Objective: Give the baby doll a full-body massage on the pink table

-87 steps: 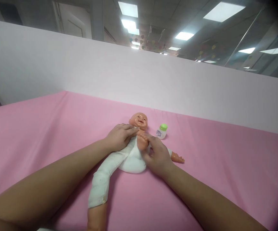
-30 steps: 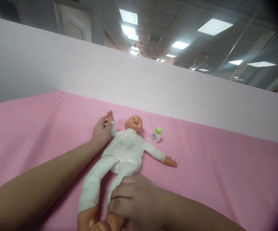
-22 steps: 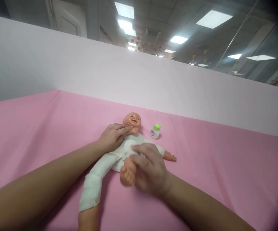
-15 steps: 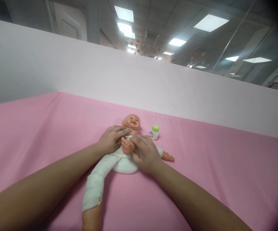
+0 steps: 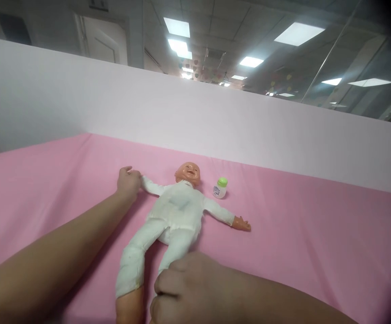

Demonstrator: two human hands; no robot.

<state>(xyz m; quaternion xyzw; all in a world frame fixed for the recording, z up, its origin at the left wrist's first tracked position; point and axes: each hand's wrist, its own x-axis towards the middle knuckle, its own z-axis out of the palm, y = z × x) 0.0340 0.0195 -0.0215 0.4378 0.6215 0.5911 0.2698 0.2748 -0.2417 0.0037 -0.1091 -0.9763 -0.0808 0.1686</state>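
Doll [image 5: 180,202]: on its back on the pink counter [image 5: 276,252], lying between the two grips.
Long axis: runs away from the person; head [image 5: 188,173] at the far end, slightly right, legs near.
Left grip: left hand [image 5: 129,182] closed about the end of the left-side arm [image 5: 153,186], which lies stretched outward; the doll's hand is hidden.
Right grip: right hand [image 5: 190,288] curled closed over the lower right-side leg [image 5: 178,245]; foot hidden.
Nearer hand: left to the head, right to the legs.
Bottle [image 5: 220,190]: near the head, to its right, apart from both hands.
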